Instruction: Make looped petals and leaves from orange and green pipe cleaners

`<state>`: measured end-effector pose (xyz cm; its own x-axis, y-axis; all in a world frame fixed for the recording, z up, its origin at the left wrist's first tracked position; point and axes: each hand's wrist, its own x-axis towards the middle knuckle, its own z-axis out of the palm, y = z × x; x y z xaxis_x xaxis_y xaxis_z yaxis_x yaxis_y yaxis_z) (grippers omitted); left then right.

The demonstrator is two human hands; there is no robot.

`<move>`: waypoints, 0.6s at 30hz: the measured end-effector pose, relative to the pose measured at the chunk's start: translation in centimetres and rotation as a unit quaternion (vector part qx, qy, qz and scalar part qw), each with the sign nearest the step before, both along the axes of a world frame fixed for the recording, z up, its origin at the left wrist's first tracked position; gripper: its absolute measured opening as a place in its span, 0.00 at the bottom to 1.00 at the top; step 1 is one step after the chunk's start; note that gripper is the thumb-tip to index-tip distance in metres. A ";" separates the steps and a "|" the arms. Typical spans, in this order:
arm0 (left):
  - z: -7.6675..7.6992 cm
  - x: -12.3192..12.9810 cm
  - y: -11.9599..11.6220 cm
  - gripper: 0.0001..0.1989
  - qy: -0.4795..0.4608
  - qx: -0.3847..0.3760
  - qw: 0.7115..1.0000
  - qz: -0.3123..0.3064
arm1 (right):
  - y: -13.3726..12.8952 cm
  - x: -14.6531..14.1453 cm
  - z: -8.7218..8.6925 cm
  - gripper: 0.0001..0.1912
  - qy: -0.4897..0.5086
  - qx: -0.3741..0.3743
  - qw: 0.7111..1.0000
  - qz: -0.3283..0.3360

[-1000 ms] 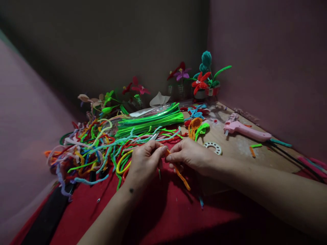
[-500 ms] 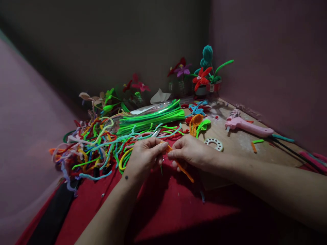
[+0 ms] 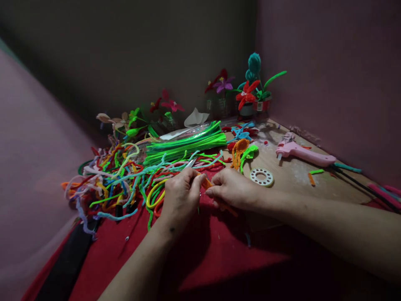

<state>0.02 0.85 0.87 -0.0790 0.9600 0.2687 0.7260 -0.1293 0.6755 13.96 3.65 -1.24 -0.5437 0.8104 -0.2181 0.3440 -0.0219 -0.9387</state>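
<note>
An orange pipe cleaner (image 3: 206, 183) runs between my two hands, just above the red cloth. My left hand (image 3: 184, 190) pinches one end of it, fingers closed. Thumb and fingers of my right hand (image 3: 230, 188) are closed on it too, and a loose end sticks out below that hand. Beyond my left hand, a pointed metal blade (image 3: 191, 163) lies among the strands. Orange looped pipe cleaners (image 3: 239, 150) and bright green ones (image 3: 249, 154) lie past my right hand, near a white ring with holes (image 3: 262, 171).
Tangled coloured pipe cleaners (image 3: 115, 179) spread over the left side, beside a bundle of green ones (image 3: 188, 144). A pink glue gun (image 3: 305, 154) rests on a brown board (image 3: 291, 184), its black cable trailing right. Pipe-cleaner flowers in pots (image 3: 247, 109) stand against the back wall.
My left hand has turned, its wrist swinging to the right. The loose orange end below my right hand now shows less. Both hands still hold the pipe cleaner.
</note>
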 end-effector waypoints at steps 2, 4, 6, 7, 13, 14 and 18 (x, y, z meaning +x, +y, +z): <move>0.1 -0.2 0.2 0.10 -0.073 -0.061 0.995 -0.035 | 0.1 -0.1 0.1 0.12 0.030 -0.038 0.999 0.000; 0.0 -0.6 0.4 0.11 -0.163 -0.133 0.974 -0.083 | 0.1 -0.2 0.2 0.10 0.064 -0.076 0.995 -0.002; -0.1 -0.9 0.6 0.12 -0.219 -0.163 0.956 -0.107 | 0.1 -0.3 0.3 0.10 0.077 -0.088 0.993 -0.002; -0.3 -0.9 0.7 0.12 -0.238 -0.166 0.951 -0.104 | 0.0 -0.3 0.4 0.11 0.072 -0.083 0.994 -0.006; -0.8 -0.5 0.6 0.11 -0.342 -0.174 0.920 -0.078 | 0.1 -0.2 0.5 0.11 0.076 -0.052 0.996 -0.003; -0.8 -0.5 0.6 0.10 -0.335 -0.162 0.925 -0.080 | 0.2 -0.2 0.4 0.11 0.093 -0.063 0.994 0.004; -0.5 -0.6 0.5 0.11 -0.283 -0.132 0.945 -0.092 | 0.4 -0.1 0.0 0.08 0.128 -0.084 0.988 0.012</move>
<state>-0.56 1.33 0.34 0.0368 0.9992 -0.0181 0.2200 0.0095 0.9755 13.87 4.08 -1.24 -0.6174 0.7605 -0.2009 0.0975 -0.1794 -0.9789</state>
